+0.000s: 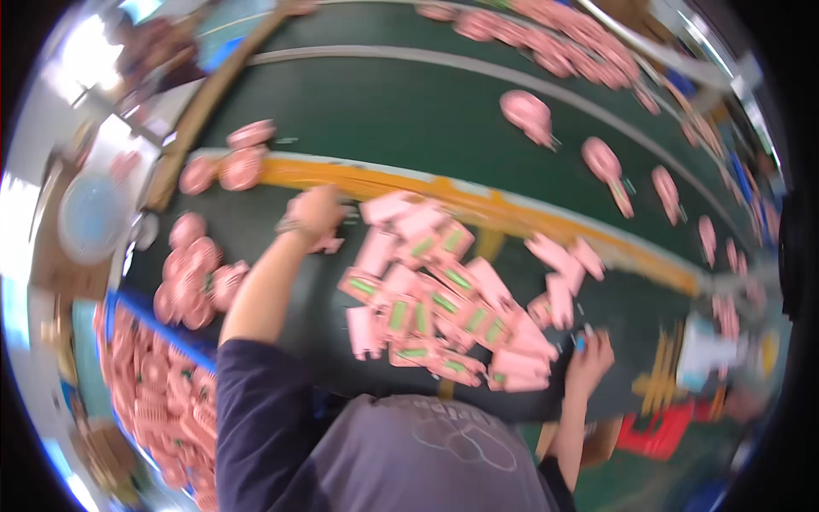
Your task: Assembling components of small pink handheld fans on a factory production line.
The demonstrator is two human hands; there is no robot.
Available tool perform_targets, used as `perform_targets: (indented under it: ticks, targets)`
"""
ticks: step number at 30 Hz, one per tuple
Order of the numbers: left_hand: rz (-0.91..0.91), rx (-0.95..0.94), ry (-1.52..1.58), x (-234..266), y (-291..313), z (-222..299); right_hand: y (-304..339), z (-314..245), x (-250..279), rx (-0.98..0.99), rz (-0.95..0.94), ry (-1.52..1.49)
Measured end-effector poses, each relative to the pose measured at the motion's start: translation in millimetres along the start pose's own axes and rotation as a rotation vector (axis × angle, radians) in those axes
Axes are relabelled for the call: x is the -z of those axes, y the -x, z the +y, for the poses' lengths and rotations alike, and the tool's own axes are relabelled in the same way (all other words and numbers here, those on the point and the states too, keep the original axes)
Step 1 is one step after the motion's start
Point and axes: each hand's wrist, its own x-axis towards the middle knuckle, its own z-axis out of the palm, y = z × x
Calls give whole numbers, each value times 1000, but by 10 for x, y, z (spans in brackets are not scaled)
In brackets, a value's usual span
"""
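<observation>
My left hand (316,210) reaches over the dark work surface by the yellow-taped ledge, blurred by motion. A small pink part (328,244) shows just below it; whether the fingers grip it I cannot tell. At the right, my right hand (590,365) is closed around a small light-blue thing (581,343), too blurred to name. Between my hands lies a loose heap of flat pink plastic casings (444,299), several with green circuit-board-like inserts. A few more pink casings (559,294) lie apart, close to my right hand.
Rounded pink parts (192,277) are piled at the left, and more (241,168) sit at the ledge's end (299,171). A blue-edged bin (162,392) brims with pink parts. Beyond the ledge, a green conveyor (384,111) carries pink fan-shaped pieces (526,115). A red crate (657,431) stands lower right.
</observation>
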Motion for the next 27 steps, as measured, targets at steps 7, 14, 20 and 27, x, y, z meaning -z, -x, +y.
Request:
perform_targets:
  ticks: [7, 14, 20, 27]
  targets:
    - [-16, -258, 186, 101, 270, -8, -113, 248, 223, -286, -234, -460]
    - [22, -463, -9, -109, 251, -36, -192, 123, 348, -29, -357, -144]
    - [50, -329, 546, -91, 213, -89, 25, 30, 94, -9, -197, 18]
    - [53, -263, 1307, 414, 255, 124, 136, 36, -56, 1, -34, -47]
